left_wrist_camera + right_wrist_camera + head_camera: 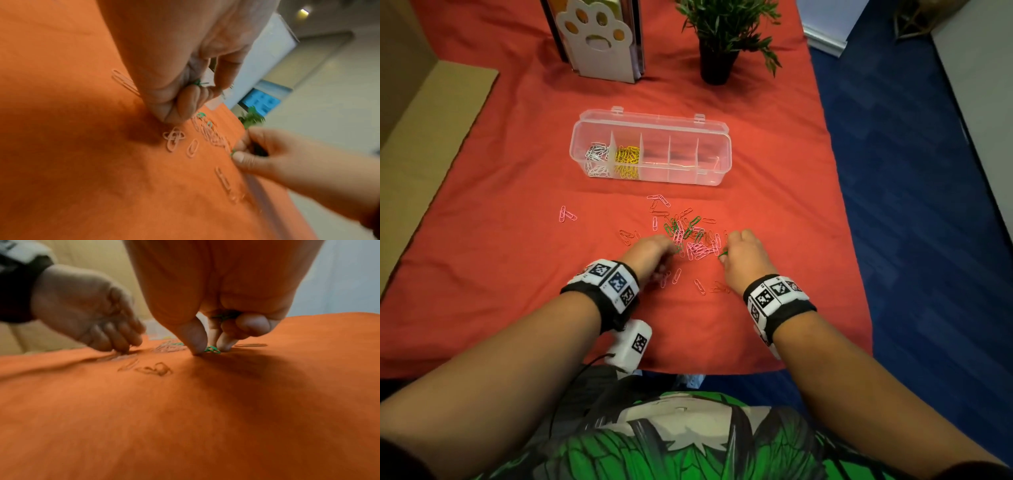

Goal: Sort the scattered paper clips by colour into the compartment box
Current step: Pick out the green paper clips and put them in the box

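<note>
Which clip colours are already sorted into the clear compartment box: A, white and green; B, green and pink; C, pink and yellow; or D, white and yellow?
D: the compartment box holds white clips in its leftmost section and yellow clips in the next, while green clips and pink clips lie loose on the cloth.

The compartment box [650, 150] sits on the tablecloth [517, 171] toward the far middle, with clips only in its two leftmost compartments. Behind it stand a paw-cutout holder [599, 44] on the left and a potted plant [719, 37] on the right. In front of the box lies the scattered heap of paper clips [685, 236], with the left hand [650, 251] at its near-left edge and the right hand [743, 257] at its near-right edge.
</note>
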A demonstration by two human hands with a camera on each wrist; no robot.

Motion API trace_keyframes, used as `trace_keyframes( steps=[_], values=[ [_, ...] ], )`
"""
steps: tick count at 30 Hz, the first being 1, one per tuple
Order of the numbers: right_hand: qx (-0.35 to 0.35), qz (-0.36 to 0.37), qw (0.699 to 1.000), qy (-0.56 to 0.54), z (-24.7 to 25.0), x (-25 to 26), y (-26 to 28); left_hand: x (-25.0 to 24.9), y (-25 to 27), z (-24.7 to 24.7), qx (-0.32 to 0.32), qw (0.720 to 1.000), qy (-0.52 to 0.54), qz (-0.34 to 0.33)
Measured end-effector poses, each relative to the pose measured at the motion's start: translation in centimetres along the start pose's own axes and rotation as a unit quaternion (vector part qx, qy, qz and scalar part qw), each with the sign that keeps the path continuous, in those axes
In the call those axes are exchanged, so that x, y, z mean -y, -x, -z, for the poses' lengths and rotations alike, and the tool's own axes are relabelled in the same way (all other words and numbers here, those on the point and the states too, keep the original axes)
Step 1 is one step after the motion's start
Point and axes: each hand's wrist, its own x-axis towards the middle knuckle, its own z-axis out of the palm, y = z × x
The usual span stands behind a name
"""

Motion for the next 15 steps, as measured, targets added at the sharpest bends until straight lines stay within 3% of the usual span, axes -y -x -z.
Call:
trace_keyframes(
  steps=[3,6,11,15],
  values=[
    [-0.011,0.023,0.998,0.055,-0.3,0.5,0.1,-0.8,1.2,0.7,0.092,0.977,0.184,0.058],
    [0.004,0.021,0.997,0.07,0.0,0.9,-0.1,-1.4,1.8,1.4,0.146,0.958,0.242,0.05],
    [0.04,0.001,0.993,0.109,0.7,1.3,-0.2,-2.3,1.4,1.7,0.086,0.969,0.221,0.067],
    [0.093,-0.036,0.993,0.057,1.3,0.9,-1.0,-3.5,0.8,2.7,0.06,0.972,0.213,0.078]
  ],
)
